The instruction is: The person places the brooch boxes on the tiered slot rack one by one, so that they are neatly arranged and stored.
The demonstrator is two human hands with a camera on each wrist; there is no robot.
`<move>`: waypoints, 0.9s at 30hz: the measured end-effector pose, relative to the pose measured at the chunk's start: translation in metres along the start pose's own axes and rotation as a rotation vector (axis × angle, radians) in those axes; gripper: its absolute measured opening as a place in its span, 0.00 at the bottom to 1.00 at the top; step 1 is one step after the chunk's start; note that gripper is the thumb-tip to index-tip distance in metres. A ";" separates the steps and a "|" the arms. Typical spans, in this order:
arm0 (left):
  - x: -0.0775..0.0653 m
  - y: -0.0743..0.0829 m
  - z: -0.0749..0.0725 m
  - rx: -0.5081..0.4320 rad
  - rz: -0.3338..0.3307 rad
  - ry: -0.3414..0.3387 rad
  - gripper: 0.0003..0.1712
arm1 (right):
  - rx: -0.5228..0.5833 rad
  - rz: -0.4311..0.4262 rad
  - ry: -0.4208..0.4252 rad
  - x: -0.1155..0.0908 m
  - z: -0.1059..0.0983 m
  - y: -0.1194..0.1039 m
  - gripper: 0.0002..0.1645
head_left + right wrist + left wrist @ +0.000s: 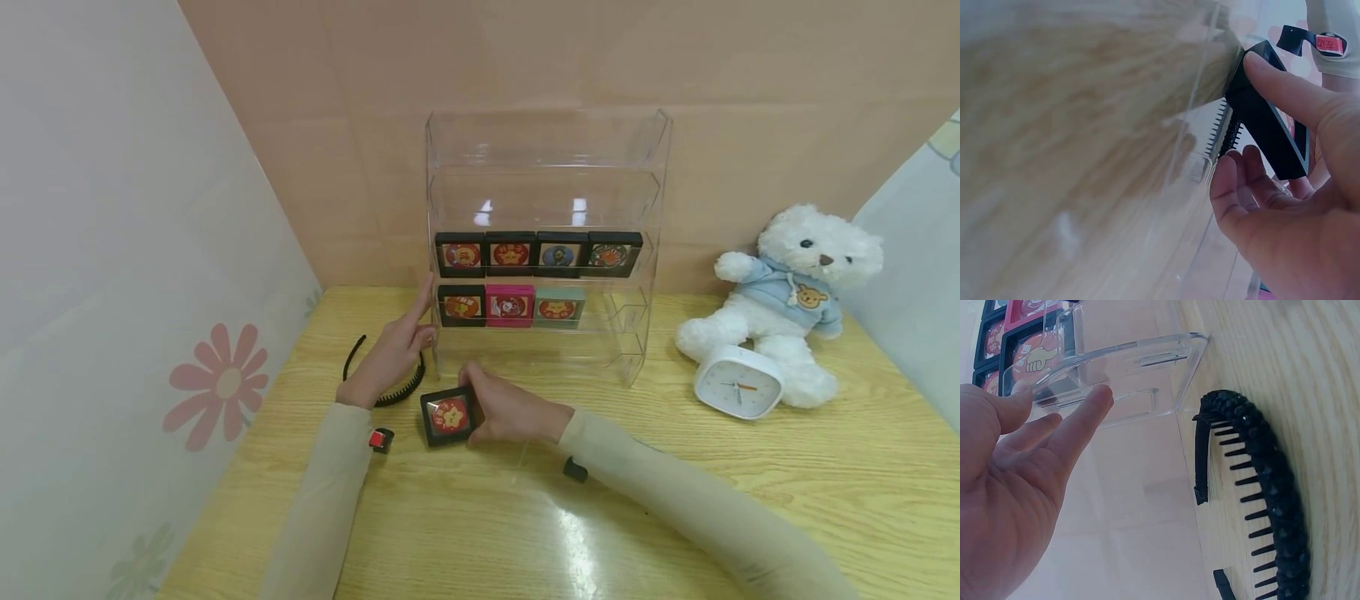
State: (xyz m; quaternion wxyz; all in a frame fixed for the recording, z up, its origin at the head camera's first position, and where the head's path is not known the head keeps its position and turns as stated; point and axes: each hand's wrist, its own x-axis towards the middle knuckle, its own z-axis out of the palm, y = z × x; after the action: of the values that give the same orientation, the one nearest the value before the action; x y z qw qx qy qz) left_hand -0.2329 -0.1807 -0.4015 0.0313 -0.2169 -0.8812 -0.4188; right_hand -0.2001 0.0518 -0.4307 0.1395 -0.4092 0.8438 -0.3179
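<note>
My right hand point(513, 408) holds a small black display box point(448, 416) by its right side, thumb and fingers at opposite edges. A red badge with a yellow star shows in the box's front. In the right wrist view the thumb lies along the black box point(1269, 119). With fingers extended, my left hand point(390, 354) is at the left side of a clear tiered rack point(543, 196). The left wrist view has its fingertips right at the transparent side panel point(1194, 356). Similar boxes stand in the rack, including a pink box point(510, 307) and a pale green box point(558, 309).
A black toothed headband point(408, 387) lies on the wooden table point(465, 517), under and beside my left hand. At the right, a white teddy bear point(787, 283) in a blue top sits behind a white clock point(738, 383). A flowered wall panel point(150, 250) borders the left side.
</note>
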 end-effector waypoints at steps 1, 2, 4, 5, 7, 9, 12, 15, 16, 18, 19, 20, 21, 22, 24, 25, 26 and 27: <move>0.000 0.000 0.000 0.002 0.001 0.000 0.50 | -0.006 0.000 0.000 -0.001 -0.001 -0.001 0.51; 0.000 0.001 0.000 0.006 0.002 0.000 0.50 | -0.011 -0.004 0.001 -0.002 -0.001 -0.001 0.50; 0.000 0.002 -0.001 0.010 0.004 0.000 0.50 | -0.021 -0.016 0.010 -0.004 -0.003 -0.002 0.46; 0.000 0.002 -0.001 0.011 0.007 0.002 0.50 | -0.027 -0.024 0.016 -0.006 -0.003 -0.002 0.44; 0.000 0.002 -0.001 0.014 0.014 0.004 0.50 | -0.033 -0.044 0.032 -0.008 -0.005 -0.003 0.39; -0.001 0.002 -0.001 0.014 0.015 0.004 0.49 | -0.050 -0.072 0.056 -0.009 -0.006 -0.003 0.34; -0.001 0.002 0.000 0.016 0.016 0.004 0.49 | -0.062 -0.104 0.089 -0.012 -0.009 -0.003 0.26; -0.002 0.002 0.000 0.016 0.019 0.001 0.49 | -0.056 -0.139 0.127 -0.015 -0.011 -0.002 0.18; -0.002 0.002 0.000 0.017 0.022 0.001 0.49 | -0.052 -0.157 0.142 -0.016 -0.012 -0.002 0.15; -0.002 0.002 0.000 0.019 0.026 0.001 0.49 | -0.049 -0.188 0.170 -0.017 -0.013 -0.001 0.12; -0.002 0.002 0.000 0.017 0.026 0.000 0.49 | -0.053 -0.204 0.182 -0.018 -0.013 -0.001 0.11; -0.002 0.002 0.000 0.016 0.025 0.000 0.49 | -0.055 -0.215 0.192 -0.019 -0.013 0.000 0.10; -0.002 0.002 -0.001 0.014 0.022 0.000 0.49 | -0.057 -0.226 0.200 -0.020 -0.013 0.000 0.09; -0.002 0.002 -0.001 0.012 0.021 -0.001 0.49 | -0.057 -0.235 0.205 -0.021 -0.013 0.001 0.09; -0.002 0.002 0.000 0.006 0.016 -0.005 0.49 | -0.060 -0.245 0.213 -0.023 -0.012 0.002 0.08; -0.002 0.002 0.000 0.004 0.014 -0.006 0.49 | -0.057 -0.247 0.219 -0.024 -0.012 0.002 0.08; -0.002 0.002 0.000 0.004 0.014 -0.006 0.49 | -0.051 -0.248 0.225 -0.026 -0.013 0.002 0.08; -0.002 0.002 0.000 0.006 0.016 -0.005 0.49 | -0.052 -0.250 0.233 -0.029 -0.013 0.002 0.08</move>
State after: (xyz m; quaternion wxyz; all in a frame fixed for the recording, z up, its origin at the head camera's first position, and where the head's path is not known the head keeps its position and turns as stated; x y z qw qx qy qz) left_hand -0.2304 -0.1801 -0.4000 0.0330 -0.2248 -0.8808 -0.4153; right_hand -0.1901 0.0808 -0.4230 -0.0104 -0.4750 0.8046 -0.3563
